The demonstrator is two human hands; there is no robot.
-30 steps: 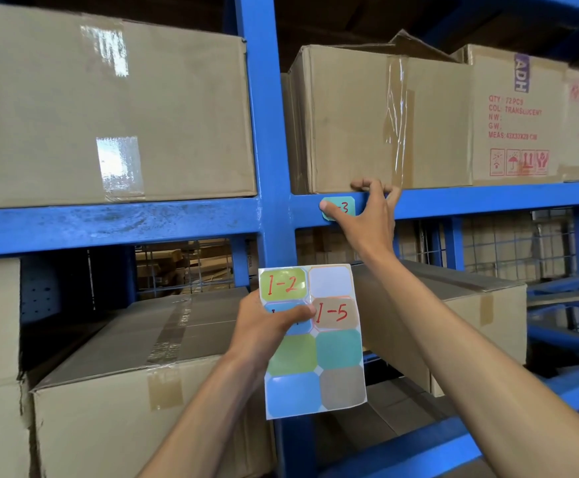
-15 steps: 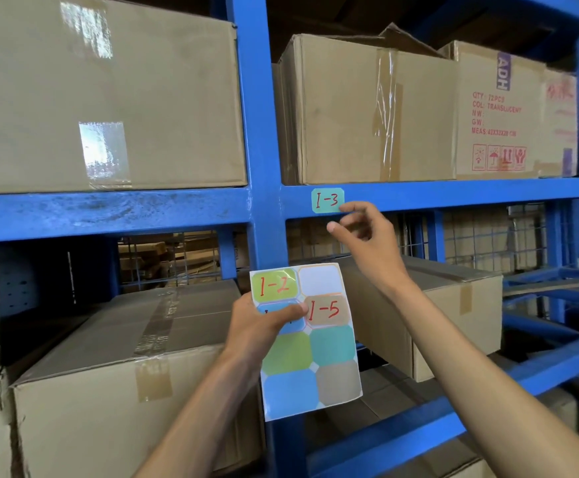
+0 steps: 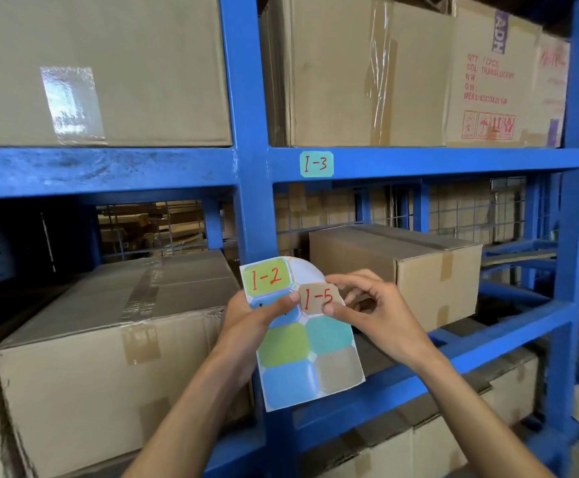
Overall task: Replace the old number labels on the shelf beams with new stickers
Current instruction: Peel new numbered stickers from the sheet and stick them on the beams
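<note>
**Sticker sheet held below the labelled beam**

Item: sticker sheet (image 3: 310, 360), a white backing with colored octagonal stickers in two columns. It sits in front of the blue upright post (image 3: 243, 132), low on it, tilted slightly, with its top right corner curled back.

Stickers on the sheet: green "1-2" sticker (image 3: 266, 276) at the top left; tan "1-5" sticker (image 3: 318, 300) just below and to the right of it; blank green, teal, blue and tan ones beneath. A blue sticker under the thumb shows only part of a red mark.

Left hand (image 3: 253, 322): grips the sheet's left edge, thumb pressed across the front, just touching the "1-5" sticker's left side.

Right hand (image 3: 377, 312): fingers curled, thumb and forefinger pinching the right edge of the "1-5" sticker, which looks partly lifted from the backing.

Beam (image 3: 453, 162): blue, horizontal, joining the post on its right side. A teal "1-3" label (image 3: 316, 163) is stuck flat on it, close to the post, well above the sheet.

Surroundings: taped cardboard boxes (image 3: 101, 74) stand on the beam either side of the post; another box (image 3: 394, 267) sits below the beam, behind the right hand.
</note>
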